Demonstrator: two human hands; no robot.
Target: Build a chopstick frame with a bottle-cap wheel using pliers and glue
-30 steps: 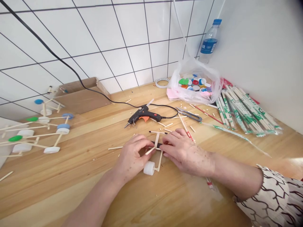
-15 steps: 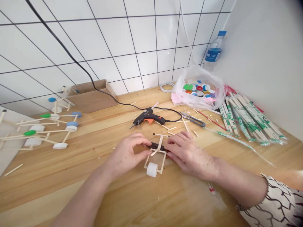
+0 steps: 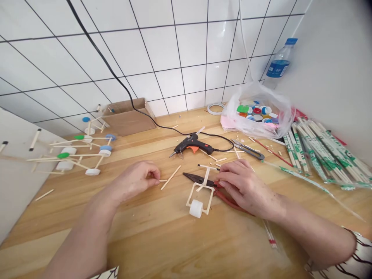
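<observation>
Our hands are apart. Our right hand (image 3: 247, 190) closes over the red-handled pliers (image 3: 226, 198), whose black nose points left across the wooden table (image 3: 145, 240). Our left hand (image 3: 133, 180) is curled at the near left, with a short stick (image 3: 163, 180) at its fingertips; we cannot tell if it is pinched. A longer loose stick (image 3: 171, 177) lies just beside it.

Between our hands, the small stick frame (image 3: 205, 179) lies on the table, touching the pliers, its white bottle-cap wheel (image 3: 196, 208) toward us. Far ahead are a black glue gun (image 3: 192, 144) and a plastic bag of colored bottle caps (image 3: 257, 112). Wrapped chopsticks (image 3: 322, 155) lie far right, and finished stick models with cap wheels (image 3: 93, 155) stand at the left.
</observation>
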